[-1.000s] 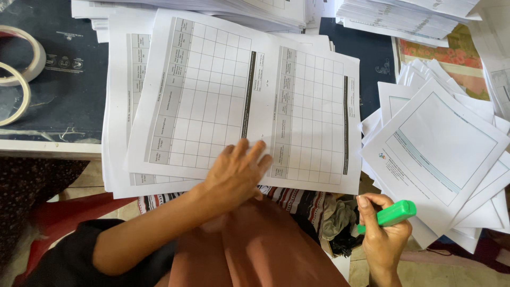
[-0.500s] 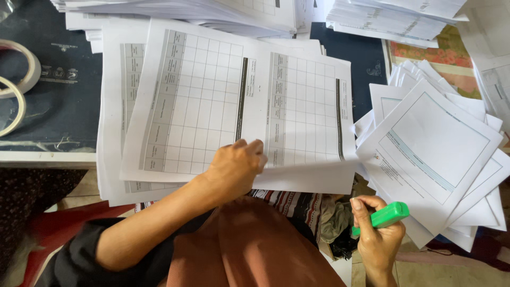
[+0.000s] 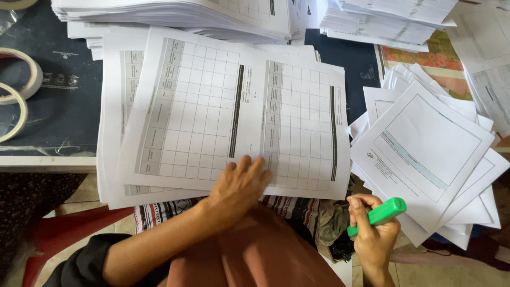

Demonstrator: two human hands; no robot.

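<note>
Gridded sheet, large and white, lying on top of a paper stack and hanging over the near edge of the dark table. Left hand pressed flat on the near edge of this sheet, fingers stretched out and loose, grasping nothing. Right hand below and to the right of the sheet, off the table, fingers clenched around a green marker; tip of the marker hidden inside the fist. Printed text in the grid too small to make out. To the right of the sheet, a fanned pile of framed pages, lower corners past the table edge. To the left of the sheet, tape rolls, cut off by the picture border. Beyond the sheet, further paper piles, also cut off at the top.
</note>
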